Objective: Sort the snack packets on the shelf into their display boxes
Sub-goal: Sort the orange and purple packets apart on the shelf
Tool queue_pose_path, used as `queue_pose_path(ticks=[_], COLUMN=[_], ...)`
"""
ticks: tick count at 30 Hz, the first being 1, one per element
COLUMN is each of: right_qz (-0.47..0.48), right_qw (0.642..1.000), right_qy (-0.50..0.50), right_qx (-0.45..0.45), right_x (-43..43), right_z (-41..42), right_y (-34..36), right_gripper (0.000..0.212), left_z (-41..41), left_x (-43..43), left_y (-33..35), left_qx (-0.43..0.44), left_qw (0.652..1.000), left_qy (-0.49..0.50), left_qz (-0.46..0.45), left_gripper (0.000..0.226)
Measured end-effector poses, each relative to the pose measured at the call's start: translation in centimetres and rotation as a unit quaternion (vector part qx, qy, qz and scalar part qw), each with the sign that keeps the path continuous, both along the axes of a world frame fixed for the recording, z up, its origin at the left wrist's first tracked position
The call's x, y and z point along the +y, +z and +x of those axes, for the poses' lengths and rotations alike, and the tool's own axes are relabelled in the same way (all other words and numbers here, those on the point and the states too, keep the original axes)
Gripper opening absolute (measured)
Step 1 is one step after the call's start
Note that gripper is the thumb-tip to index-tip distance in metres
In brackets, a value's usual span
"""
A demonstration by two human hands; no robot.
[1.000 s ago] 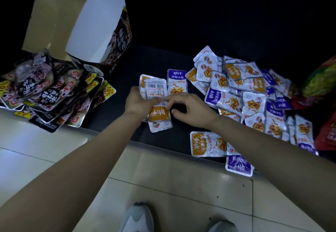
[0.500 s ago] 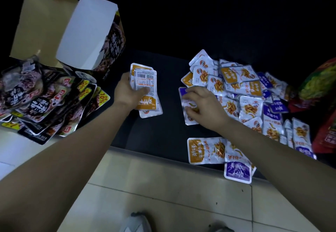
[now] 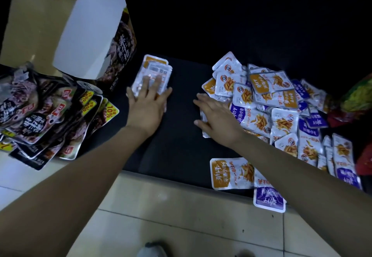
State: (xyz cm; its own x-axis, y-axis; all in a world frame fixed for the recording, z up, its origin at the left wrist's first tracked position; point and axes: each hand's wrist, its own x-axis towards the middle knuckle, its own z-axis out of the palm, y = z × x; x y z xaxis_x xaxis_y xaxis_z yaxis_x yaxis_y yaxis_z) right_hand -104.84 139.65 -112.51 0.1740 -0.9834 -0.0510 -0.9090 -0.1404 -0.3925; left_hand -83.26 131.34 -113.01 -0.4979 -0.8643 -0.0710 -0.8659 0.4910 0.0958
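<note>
Left hand (image 3: 147,105) flat on packet stack (image 3: 154,69).
Probably light, slick, floppy; pinch an edge under the right hand (image 3: 218,115), fingers straight.

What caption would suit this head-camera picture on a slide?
Left hand flat on a small stack of packets, right hand at the edge of the loose orange-and-purple pile.

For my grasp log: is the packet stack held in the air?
No, the left hand lies flat with straight fingers on the packet stack on the shelf.
</note>
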Motion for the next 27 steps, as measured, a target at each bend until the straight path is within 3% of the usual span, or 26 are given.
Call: queue_pose_path(ticks=[4,6,9,13,16,19,24,27], right_qz=[-0.002,-0.061,-0.104,0.018,0.045,0.049,0.068,0.04], right_qw=[0.998,0.996,0.994,0.998,0.994,0.994,0.992,0.996], right_qy=[0.006,0.003,-0.022,-0.038,0.013,-0.017,-0.018,-0.037], right_qx=[-0.057,-0.067,-0.035,0.035,0.1,0.096,0.108,0.076], right_x=[-0.4,0.0,1.2,4.4,7.4,8.5,8.2,7.7], right_z=[-0.4,-1.1,-3.2,-7.8,-10.2,-10.9,-10.0,-9.4], right_y=[0.1,0.7,1.9,1.7,1.8,2.9,3.5,3.2], right_gripper=[0.057,0.052,0.055,0.069,0.077,0.079,0.081,0.074], left_z=[0.6,-0.2,-2.8,-6.3,-7.0,-6.6,-7.3,-7.4], left_x=[-2.6,-2.1,0.2,3.7,5.1,5.5,7.1,7.3], left_y=[0.6,0.5,0.6,0.4,0.2,0.9,1.7,1.8], left_qx=[-0.01,0.053,0.144,0.148,0.154,0.161,0.17,0.166], left_qw=[1.0,0.998,0.984,0.964,0.967,0.976,0.976,0.967], left_qy=[0.014,-0.001,-0.099,-0.218,-0.2,-0.142,-0.109,-0.161], left_qz=[-0.004,-0.027,-0.032,0.036,0.045,0.025,0.085,0.106], left_gripper=[0.055,0.048,0.045,0.051,0.041,0.034,0.052,0.051])
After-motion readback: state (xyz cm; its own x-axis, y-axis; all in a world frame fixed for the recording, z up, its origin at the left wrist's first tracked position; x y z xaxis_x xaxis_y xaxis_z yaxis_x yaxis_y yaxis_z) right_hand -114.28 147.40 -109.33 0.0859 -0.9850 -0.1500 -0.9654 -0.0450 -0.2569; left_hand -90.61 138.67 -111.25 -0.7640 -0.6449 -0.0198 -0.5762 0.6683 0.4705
